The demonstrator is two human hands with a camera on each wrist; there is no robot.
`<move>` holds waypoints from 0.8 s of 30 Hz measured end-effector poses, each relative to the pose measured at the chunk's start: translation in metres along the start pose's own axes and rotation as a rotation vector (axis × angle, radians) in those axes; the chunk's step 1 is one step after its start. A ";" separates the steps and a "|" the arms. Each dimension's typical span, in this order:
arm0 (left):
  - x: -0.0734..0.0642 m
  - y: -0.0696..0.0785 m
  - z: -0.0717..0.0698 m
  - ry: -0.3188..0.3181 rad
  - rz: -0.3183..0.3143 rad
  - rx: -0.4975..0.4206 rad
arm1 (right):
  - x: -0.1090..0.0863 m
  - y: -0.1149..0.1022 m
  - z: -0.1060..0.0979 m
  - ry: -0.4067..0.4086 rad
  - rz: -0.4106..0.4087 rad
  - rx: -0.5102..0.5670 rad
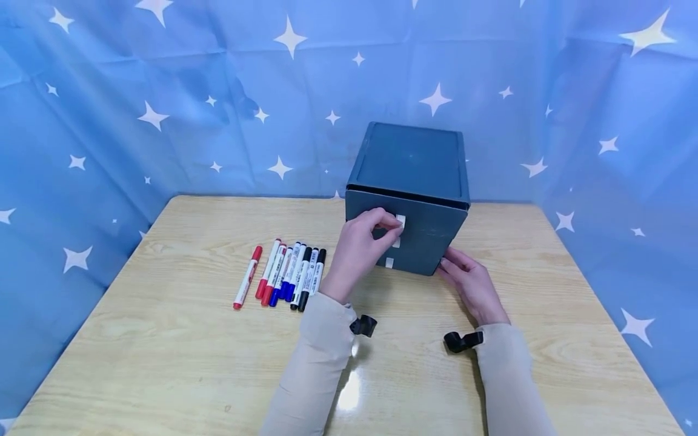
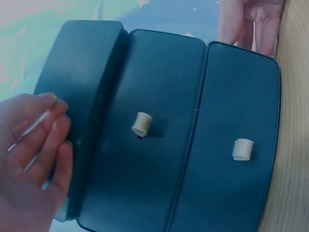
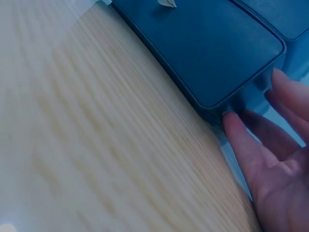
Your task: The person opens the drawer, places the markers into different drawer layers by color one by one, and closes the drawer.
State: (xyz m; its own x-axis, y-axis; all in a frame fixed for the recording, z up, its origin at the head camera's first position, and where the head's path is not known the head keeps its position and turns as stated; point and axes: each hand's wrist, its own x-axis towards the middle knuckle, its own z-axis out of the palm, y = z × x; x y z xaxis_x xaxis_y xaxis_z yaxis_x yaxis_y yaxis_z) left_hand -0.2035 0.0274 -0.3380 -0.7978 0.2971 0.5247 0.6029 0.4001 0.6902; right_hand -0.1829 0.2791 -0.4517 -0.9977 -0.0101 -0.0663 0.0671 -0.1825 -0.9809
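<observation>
Stretches both arms (image 1: 320, 363) forward, pinching thumb (image 1: 389, 239) and forefinger (image 1: 385, 216) of the left hand (image 1: 361, 245), holding the right hand (image 1: 474, 284) lower.

The pale, wood-grained table (image 1: 163, 363) carries a dark drawer box (image 1: 411, 160). Left of the drawer box lies a close row of markers (image 1: 293, 272) with red, blue and black caps; farther left of it, just beside the row, lies a single red-capped marker (image 1: 248, 278).
</observation>
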 end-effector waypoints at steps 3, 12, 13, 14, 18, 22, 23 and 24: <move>0.003 -0.007 0.002 0.008 0.020 -0.043 | 0.000 0.001 0.000 0.003 -0.015 -0.013; 0.007 -0.010 -0.004 -0.039 -0.020 -0.039 | -0.005 0.004 0.002 -0.027 -0.009 -0.075; 0.007 -0.008 -0.006 -0.055 -0.035 -0.024 | -0.005 0.005 0.002 -0.027 -0.005 -0.084; 0.006 -0.005 -0.008 -0.073 -0.048 -0.006 | -0.005 0.005 0.001 -0.024 -0.004 -0.095; 0.003 0.010 -0.020 -0.144 -0.090 0.065 | -0.003 0.002 0.001 -0.011 0.004 -0.086; -0.001 0.020 -0.029 -0.192 -0.108 0.118 | -0.001 0.001 0.001 -0.023 0.018 -0.064; -0.002 0.022 -0.031 -0.200 -0.107 0.129 | 0.000 0.001 0.001 -0.027 0.018 -0.061; -0.003 0.023 -0.032 -0.207 -0.106 0.138 | 0.000 0.001 0.001 -0.034 0.019 -0.061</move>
State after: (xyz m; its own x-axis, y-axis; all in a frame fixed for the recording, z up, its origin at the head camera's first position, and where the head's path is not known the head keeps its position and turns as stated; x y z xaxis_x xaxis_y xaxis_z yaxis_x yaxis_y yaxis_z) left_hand -0.1871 0.0080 -0.3072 -0.8489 0.4124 0.3307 0.5212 0.5486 0.6538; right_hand -0.1829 0.2777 -0.4526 -0.9957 -0.0462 -0.0802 0.0852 -0.1216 -0.9889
